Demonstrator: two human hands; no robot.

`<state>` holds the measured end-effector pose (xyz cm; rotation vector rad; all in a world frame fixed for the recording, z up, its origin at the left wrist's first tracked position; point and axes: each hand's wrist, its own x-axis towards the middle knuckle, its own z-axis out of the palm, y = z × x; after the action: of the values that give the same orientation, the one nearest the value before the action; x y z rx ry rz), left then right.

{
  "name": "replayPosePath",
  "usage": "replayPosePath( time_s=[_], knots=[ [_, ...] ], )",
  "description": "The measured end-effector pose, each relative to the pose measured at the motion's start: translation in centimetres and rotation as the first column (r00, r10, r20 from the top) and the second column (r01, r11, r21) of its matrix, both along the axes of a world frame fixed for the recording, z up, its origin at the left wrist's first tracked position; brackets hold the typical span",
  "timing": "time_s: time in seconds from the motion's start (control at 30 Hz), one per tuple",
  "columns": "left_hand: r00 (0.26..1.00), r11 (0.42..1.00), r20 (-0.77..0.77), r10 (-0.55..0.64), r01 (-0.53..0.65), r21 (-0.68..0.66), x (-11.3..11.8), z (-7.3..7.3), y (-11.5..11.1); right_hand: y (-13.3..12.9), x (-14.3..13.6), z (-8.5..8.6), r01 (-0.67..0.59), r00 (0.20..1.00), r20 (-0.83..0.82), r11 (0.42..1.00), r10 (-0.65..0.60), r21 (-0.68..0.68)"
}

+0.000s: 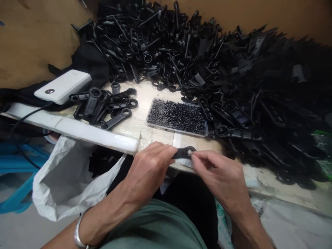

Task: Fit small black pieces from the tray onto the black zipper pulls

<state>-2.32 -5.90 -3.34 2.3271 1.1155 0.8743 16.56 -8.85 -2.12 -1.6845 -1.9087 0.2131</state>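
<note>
Near the table's front edge, my left hand [151, 166] grips one end of a black plastic part [182, 152], its fingers wrapped round it. My right hand [219, 173] is pinched at the part's other end, by a small whitish spot; whatever lies between its fingertips is too small to make out. Just beyond the hands sits a clear shallow tray [177, 130] full of tiny black and grey pieces. A small group of similar black parts [93, 103] lies to the tray's left.
A large heap of black parts [176, 52] covers the back and right of the table [141, 93]. At left are a white power bank [63, 86] with a cable, an open white sack [70, 180] and a blue stool [20, 176].
</note>
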Motion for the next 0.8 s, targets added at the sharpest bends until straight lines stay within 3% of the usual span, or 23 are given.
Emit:
replayPosePath(
  time_s=[0.2, 0.47, 0.67, 0.8],
  knots=[
    [1.000, 0.999, 0.019, 0.008, -0.009, 0.034, 0.0, -0.2, -0.1, 0.1, 0.1, 0.3, -0.126, 0.990, 0.078, 0.990, 0.121, 0.056],
    [0.999, 1.000, 0.031, 0.008, -0.009, 0.015, 0.2, -0.4, -0.3, 0.3, -0.5, 1.0, -0.206, 0.935, 0.283, 0.977, 0.214, -0.057],
    [0.997, 0.997, -0.001, -0.072, 0.072, -0.006, 0.5, -0.1, -0.3, 0.6, -0.2, 2.2, -0.155, 0.979, 0.085, 0.951, 0.183, -0.267],
    [0.991, 0.994, -0.084, -0.107, 0.107, -0.009, 0.5, 0.0, -0.3, 1.1, 0.3, 2.3, -0.132, 0.991, -0.047, 0.934, 0.124, -0.332]
  ],
)
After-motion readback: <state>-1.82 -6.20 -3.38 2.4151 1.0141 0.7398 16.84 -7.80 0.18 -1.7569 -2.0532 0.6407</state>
